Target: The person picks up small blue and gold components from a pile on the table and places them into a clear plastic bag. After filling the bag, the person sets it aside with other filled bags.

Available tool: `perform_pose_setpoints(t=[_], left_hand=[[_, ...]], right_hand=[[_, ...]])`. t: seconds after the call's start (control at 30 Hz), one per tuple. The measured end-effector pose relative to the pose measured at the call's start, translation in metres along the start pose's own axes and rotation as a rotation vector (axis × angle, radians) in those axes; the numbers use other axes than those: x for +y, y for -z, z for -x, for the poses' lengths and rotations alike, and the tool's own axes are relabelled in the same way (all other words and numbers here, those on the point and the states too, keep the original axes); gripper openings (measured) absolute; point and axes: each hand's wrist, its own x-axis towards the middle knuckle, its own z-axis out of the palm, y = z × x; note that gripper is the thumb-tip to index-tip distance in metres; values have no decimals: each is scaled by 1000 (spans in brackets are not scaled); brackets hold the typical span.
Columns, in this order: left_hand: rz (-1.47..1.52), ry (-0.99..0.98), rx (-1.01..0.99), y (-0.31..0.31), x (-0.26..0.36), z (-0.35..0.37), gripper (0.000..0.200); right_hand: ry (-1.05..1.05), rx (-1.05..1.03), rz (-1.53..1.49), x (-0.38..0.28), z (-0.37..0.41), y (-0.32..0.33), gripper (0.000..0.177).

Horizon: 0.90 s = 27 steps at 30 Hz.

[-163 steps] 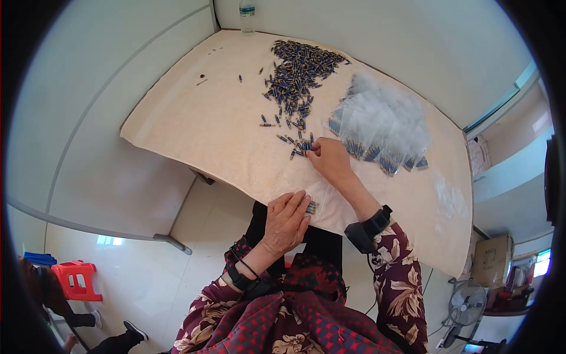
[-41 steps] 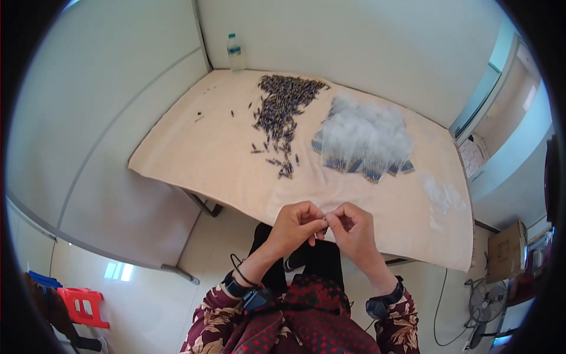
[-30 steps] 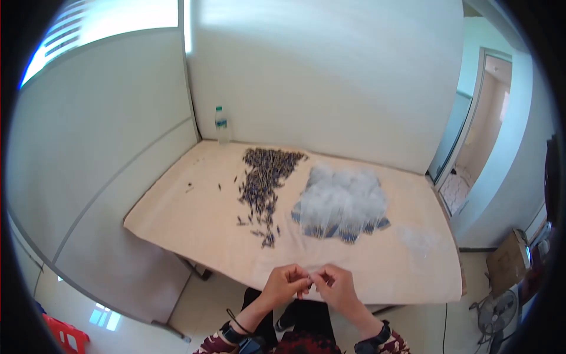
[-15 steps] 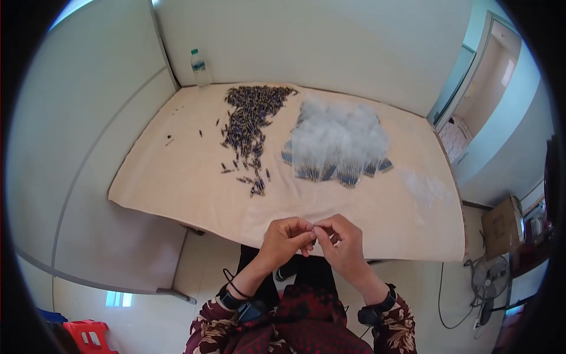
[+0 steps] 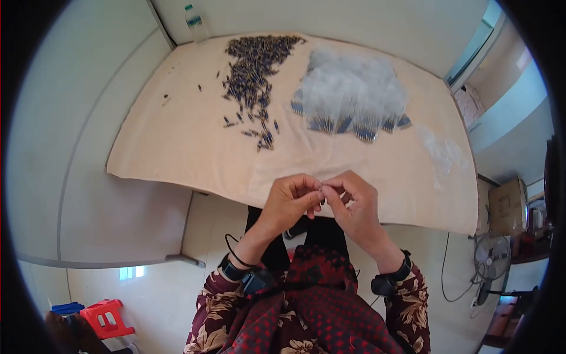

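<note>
I view a cloth-covered surface. At its near edge, a mostly hidden item is pinched by left hand and right hand; I judge this fine manipulation, calling for steady grip next. Loose pieces lie beyond.

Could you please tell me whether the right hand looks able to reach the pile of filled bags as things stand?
Probably yes: only bare cloth seems to lie between the right hand and the pile of filled bags, though that hand meets the left hand and may need freeing first.
</note>
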Motion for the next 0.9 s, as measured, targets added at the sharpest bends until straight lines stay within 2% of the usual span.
perform_pose_setpoints(t=[0.1,0.2,0.3,0.43,0.53,0.63,0.8,0.9], left_hand=[[62,97,39,2,2,2,8],[109,40,38,4,-8,8,7],[195,98,41,7,-9,4,8],[213,64,37,2,-4,-3,9],[170,24,61,-2,-8,-6,9],[144,-6,89,-8,-11,-4,10],[33,-101,208,-17,-17,6,10],[-85,-173,253,-12,-24,24,10]], right_hand=[[-40,6,-14,8,4,-2,11],[-219,3,-148,20,26,-8,15],[-184,23,-209,26,13,-3,18],[-155,-10,-232,34,23,-5,17],[-128,-15,-245,31,26,-8,15],[-334,56,-389,26,28,-11,11],[-358,44,-507,25,31,-13,9],[-408,-126,-325,15,34,-7,10]])
